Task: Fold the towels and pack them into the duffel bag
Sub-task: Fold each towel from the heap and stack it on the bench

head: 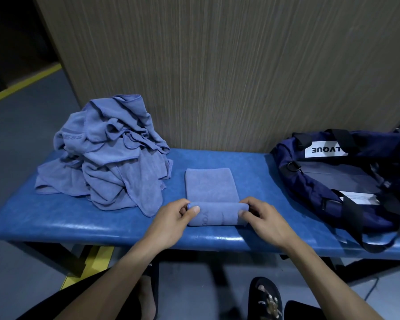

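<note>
A blue padded bench [56, 225] stands against a wood-grain wall [217, 65] on grey yellow-striped floor [21, 139]

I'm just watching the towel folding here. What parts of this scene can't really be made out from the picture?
- Head view: how many towels are in the crumpled pile; they overlap one another.
- The lettering on the towel being rolled; the left hand, the right hand and the roll cover part of it.
- The duffel bag: its right end is cut off by the picture edge, and its dark inside hides any contents.
- The bench legs are in shadow.
</note>
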The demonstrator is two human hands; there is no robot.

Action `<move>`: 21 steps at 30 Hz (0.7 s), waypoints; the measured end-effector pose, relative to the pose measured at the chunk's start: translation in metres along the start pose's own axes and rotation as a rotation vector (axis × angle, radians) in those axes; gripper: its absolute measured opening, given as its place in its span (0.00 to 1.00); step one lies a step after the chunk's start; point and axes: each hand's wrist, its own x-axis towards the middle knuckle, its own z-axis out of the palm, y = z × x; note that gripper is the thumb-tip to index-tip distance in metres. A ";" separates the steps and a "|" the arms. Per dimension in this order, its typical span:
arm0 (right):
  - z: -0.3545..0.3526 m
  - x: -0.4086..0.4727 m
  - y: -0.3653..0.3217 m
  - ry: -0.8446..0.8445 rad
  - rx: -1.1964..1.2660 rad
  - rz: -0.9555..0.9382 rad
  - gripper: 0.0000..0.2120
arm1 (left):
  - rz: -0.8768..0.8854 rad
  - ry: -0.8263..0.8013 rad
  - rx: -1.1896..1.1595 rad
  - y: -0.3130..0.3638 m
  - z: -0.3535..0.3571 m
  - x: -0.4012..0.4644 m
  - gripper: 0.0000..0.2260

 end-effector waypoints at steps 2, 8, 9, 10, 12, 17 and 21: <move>0.002 0.002 -0.001 0.014 0.003 0.025 0.03 | -0.063 -0.002 0.023 0.001 -0.001 0.003 0.19; 0.009 0.008 -0.008 0.064 0.013 0.105 0.08 | -0.222 0.035 0.027 0.002 0.001 0.015 0.22; 0.011 0.010 -0.009 0.071 0.005 0.121 0.08 | -0.231 0.041 0.048 0.004 0.000 0.016 0.22; 0.011 0.011 -0.010 0.078 -0.003 0.135 0.09 | -0.238 0.045 0.070 0.007 0.000 0.017 0.23; 0.012 0.014 -0.011 0.089 -0.015 0.159 0.09 | -0.248 0.061 0.109 0.012 0.000 0.019 0.23; 0.011 0.016 -0.018 0.104 -0.019 0.194 0.10 | -0.276 0.094 0.177 0.015 0.003 0.017 0.24; 0.012 0.017 -0.021 0.103 -0.010 0.225 0.09 | -0.325 0.115 0.138 0.009 0.003 0.020 0.20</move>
